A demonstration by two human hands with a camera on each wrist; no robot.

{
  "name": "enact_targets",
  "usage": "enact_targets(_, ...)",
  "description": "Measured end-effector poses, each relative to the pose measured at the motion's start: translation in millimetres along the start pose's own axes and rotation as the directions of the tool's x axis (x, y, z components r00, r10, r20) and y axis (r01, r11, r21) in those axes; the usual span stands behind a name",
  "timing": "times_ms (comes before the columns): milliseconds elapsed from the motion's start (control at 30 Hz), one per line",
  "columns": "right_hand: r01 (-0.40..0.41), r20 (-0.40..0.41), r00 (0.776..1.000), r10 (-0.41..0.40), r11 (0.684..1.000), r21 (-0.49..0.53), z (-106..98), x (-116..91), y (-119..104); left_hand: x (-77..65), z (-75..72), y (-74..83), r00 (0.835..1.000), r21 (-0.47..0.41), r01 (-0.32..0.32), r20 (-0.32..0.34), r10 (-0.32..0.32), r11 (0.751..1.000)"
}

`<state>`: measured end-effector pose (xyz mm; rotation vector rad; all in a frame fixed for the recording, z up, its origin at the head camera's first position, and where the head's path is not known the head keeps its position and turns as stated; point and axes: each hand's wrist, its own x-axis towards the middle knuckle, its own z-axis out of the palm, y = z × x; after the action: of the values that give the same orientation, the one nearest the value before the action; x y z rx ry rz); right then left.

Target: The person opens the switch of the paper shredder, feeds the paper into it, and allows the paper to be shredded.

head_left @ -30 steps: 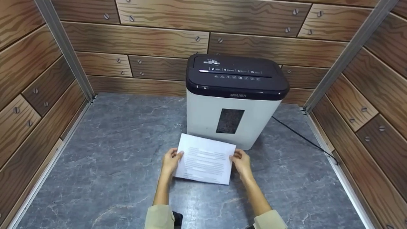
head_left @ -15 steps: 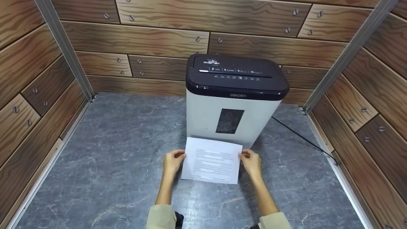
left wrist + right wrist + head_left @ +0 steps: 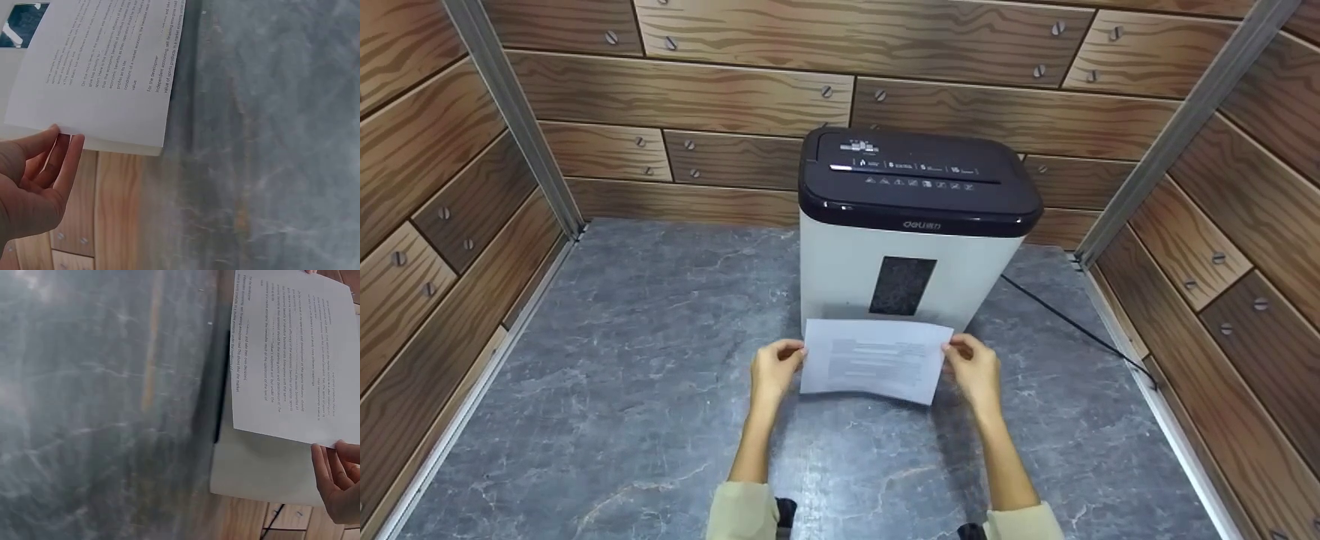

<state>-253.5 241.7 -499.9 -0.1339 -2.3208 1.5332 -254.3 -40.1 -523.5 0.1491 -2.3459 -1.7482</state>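
A printed sheet of paper (image 3: pixel 877 360) is held between both hands, in front of the lower part of a paper shredder (image 3: pixel 840 270). The left hand (image 3: pixel 772 369) pinches its left edge near the top corner, thumb and fingertips meeting there. On the opposite edge the right hand (image 3: pixel 976 371) pinches near the other top corner. In the left wrist view the thumb and fingers grip the margin of the paper (image 3: pixel 112 107), with lines of type across it. The right wrist view has the paper (image 3: pixel 292 371) spread flat, and the shredder's pale body shows behind it.
The shredder's dark lid (image 3: pixel 922 199) has a narrow slot across its top. A black cord (image 3: pixel 1072 326) runs from the machine to the right wall. Wood-patterned panels (image 3: pixel 690 90) enclose a grey marbled surface (image 3: pixel 645 360) on three sides.
Both hands have carried the paper to the right and slightly up in the head view, and its lower edge has swung away from the person. The shredder stays in place.
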Motion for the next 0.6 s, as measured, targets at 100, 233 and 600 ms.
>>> enact_targets(100, 0.019, -0.011, 1.0, -0.018, 0.999, 0.048, -7, 2, -14, 0.0, -4.1, 15.4, 0.999, -0.014, -0.045, -0.014, 0.045, 0.999)
enact_targets(233, 0.044, -0.034, 0.999, -0.04, 0.992, 0.117, -19, 5, -39, 0.5, -10.4, 40.1, 0.99, -0.01, -0.137, -0.045, 0.137, 0.99)
enact_targets(600, 0.31, -0.228, 0.937, -0.265, 0.931, 0.191, -61, 1, -139, 3.7, -36.3, 135.1, 0.863, -0.072, -0.501, -0.119, 0.491, 0.862)
